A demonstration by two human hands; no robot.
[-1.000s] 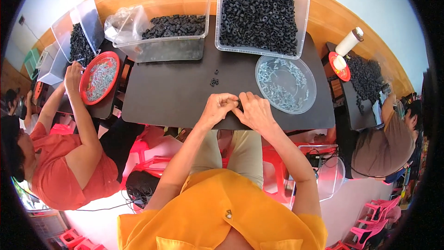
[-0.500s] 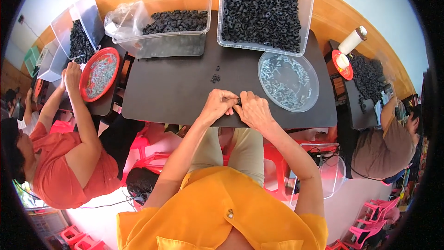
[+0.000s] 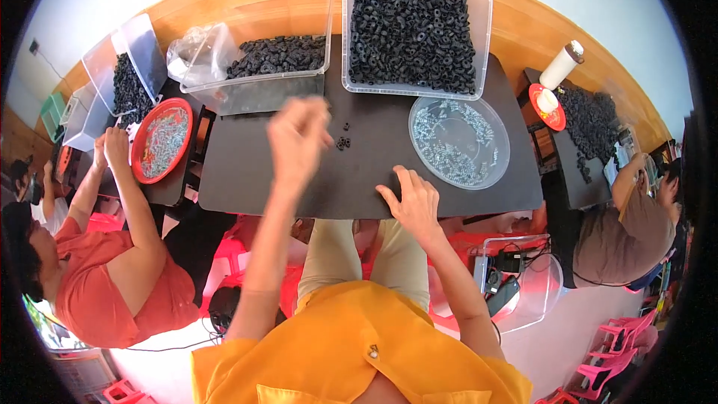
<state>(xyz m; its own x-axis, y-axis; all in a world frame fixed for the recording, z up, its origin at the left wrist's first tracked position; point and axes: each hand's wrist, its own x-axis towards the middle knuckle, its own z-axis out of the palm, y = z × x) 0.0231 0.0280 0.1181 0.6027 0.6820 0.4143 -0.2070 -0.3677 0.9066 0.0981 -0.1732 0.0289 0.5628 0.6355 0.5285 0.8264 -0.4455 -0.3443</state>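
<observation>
My left hand [image 3: 298, 142] is lifted over the table beside the front of the left clear bin [image 3: 262, 90], its fingers curled and a little blurred. What it holds, if anything, does not show. At the near table edge, my right hand [image 3: 413, 198] lies palm down with its fingers apart and nothing visible in them. A few small black ring-like parts [image 3: 343, 143] sit on the dark table between the hands. Right of them stands a round clear tray [image 3: 502, 157] of small shiny metal pieces, closest to my right hand.
A large clear bin [image 3: 485, 30] of black parts stands at the back. Small black pieces [image 3: 280, 56] and a plastic bag fill the left bin. One person in a red shirt [image 3: 123, 288] works at the left, another in brown [image 3: 619, 247] at the right.
My hands were together at the near table edge, pinching a small black part. They have parted: the left went up and leftward toward the left bin, the right opened onto the table.
</observation>
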